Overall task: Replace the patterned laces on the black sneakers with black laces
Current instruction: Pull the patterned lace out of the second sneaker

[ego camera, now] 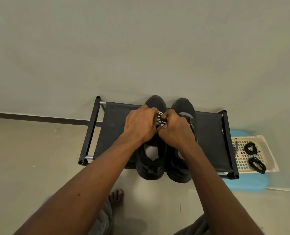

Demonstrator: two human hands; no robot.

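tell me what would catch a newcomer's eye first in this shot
Mid-frame, the left hand and right hand meet, both gripping a black-and-white patterned lace over a black sneaker. That shoe stands beside its pair on a low black rack against the wall. At the far right, two coiled black laces lie on a perforated tray.
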